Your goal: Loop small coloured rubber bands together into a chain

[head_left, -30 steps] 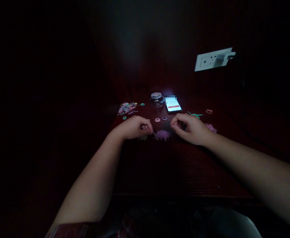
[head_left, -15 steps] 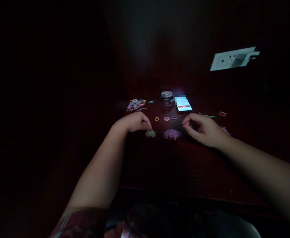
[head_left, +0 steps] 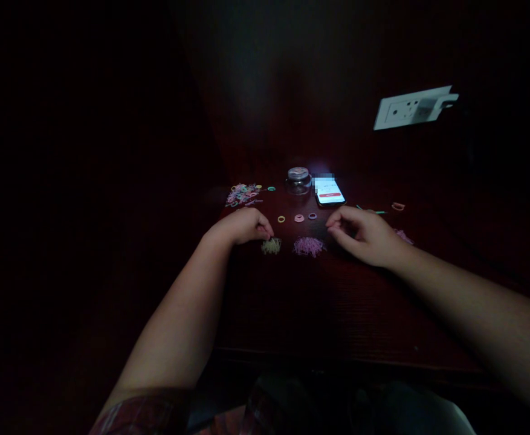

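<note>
My left hand is closed in a pinch, its fingertips at the upper edge of a small pile of yellowish elastic bands. Whatever lies between those fingertips is too small to make out. Right of that pile lies a pile of pinkish-purple elastic bands. My right hand hovers just beyond its right side, thumb and fingertips brought together; any small thing in them cannot be seen. Behind the piles sit a yellow hair ring, a pink ring and a purple ring.
A mixed heap of coloured bands lies at the back left. A lidded clear jar stands beside a lit phone. Green strips, an orange band and more purple bands lie at right, below a wall socket.
The camera view has turned slightly, so the tabletop things appear a little farther left. Both hands keep nearly the same pose, the left at the yellowish pile.
</note>
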Action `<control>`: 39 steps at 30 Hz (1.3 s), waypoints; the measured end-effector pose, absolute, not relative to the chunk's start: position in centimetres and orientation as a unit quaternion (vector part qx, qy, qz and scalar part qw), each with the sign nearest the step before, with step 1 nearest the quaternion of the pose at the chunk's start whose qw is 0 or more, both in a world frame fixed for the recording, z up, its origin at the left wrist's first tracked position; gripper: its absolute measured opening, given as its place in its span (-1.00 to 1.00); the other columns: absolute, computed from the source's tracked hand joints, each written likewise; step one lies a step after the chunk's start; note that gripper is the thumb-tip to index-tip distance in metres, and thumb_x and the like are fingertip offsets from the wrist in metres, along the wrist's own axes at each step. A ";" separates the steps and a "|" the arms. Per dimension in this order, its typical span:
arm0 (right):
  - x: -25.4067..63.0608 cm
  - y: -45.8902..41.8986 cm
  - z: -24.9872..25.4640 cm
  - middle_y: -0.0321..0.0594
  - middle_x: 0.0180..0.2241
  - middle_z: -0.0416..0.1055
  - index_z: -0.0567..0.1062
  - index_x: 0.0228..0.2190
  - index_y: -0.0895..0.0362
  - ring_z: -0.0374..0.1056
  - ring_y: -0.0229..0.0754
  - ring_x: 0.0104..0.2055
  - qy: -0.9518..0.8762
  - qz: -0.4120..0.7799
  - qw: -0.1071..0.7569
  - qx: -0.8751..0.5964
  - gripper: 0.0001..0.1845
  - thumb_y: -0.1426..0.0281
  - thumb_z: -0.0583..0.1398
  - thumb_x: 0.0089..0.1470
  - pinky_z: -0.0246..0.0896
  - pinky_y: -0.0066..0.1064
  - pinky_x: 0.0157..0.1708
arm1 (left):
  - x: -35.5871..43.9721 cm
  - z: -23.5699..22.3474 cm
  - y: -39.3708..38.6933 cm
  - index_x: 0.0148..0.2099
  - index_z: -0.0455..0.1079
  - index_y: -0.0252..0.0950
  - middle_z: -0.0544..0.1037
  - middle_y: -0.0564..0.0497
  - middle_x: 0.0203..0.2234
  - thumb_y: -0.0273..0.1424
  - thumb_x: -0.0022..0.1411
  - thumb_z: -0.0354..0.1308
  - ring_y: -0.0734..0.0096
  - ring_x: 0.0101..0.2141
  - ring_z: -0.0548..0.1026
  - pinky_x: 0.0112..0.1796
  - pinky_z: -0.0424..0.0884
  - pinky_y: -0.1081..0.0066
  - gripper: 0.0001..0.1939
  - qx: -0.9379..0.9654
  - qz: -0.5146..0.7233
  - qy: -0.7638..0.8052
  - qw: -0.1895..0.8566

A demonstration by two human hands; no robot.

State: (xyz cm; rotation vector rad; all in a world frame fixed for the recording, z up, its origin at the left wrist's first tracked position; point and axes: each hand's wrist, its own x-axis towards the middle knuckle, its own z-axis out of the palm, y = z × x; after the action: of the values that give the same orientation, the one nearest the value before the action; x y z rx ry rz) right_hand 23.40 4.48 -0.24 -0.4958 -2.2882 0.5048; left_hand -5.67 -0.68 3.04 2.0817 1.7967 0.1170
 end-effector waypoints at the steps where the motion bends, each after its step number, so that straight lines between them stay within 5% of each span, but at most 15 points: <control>1: 23.4 4.5 -0.2 -0.26 -0.48 0.39 0.41 -0.37 0.12 0.27 -0.26 -0.48 -0.889 0.194 0.367 -0.194 -0.95 0.40 0.15 0.10 0.15 -0.44 -0.48 | -5.7 3.0 -0.7 -0.17 0.58 -0.23 0.64 0.06 -0.36 -0.36 0.11 0.21 0.42 -0.36 0.53 -0.32 0.33 0.50 -0.77 0.744 0.039 0.640 0.189; 14: 23.1 4.5 0.1 -0.26 -0.48 0.41 0.44 -0.36 0.13 0.27 -0.23 -0.44 -0.886 0.126 0.376 -0.240 -0.87 0.48 0.08 0.14 0.09 -0.42 -0.37 | -4.5 1.7 -1.5 0.04 0.45 -0.16 0.52 0.00 -0.11 -0.37 0.12 0.11 0.35 -0.17 0.48 -0.12 0.37 0.40 -0.60 0.781 0.083 0.602 0.146; 21: 23.2 4.3 0.3 -0.27 -0.49 0.40 0.43 -0.37 0.14 0.26 -0.25 -0.49 -0.888 0.143 0.375 -0.227 -0.86 0.46 0.07 0.14 0.09 -0.42 -0.41 | -4.5 2.5 -2.3 0.11 0.37 -0.10 0.43 -0.01 -0.02 -0.15 -0.16 0.40 0.25 -0.09 0.44 -0.08 0.36 0.36 -0.27 0.753 0.052 0.625 0.201; 39: 23.3 4.6 0.5 -0.26 -0.51 0.40 0.41 -0.39 0.13 0.27 -0.24 -0.49 -0.887 0.167 0.368 -0.224 -0.92 0.40 0.12 0.11 0.11 -0.41 -0.48 | -3.2 2.9 -1.9 -0.09 0.52 -0.21 0.56 0.03 -0.24 -0.38 -0.06 0.32 0.37 -0.24 0.50 -0.22 0.35 0.46 -0.60 0.770 0.030 0.604 0.204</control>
State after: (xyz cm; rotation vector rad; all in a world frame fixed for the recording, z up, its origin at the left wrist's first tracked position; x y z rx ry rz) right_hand 23.34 4.63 0.54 -0.5757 -2.2776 0.4283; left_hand -3.17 -1.86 2.89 2.1470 1.6837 0.0836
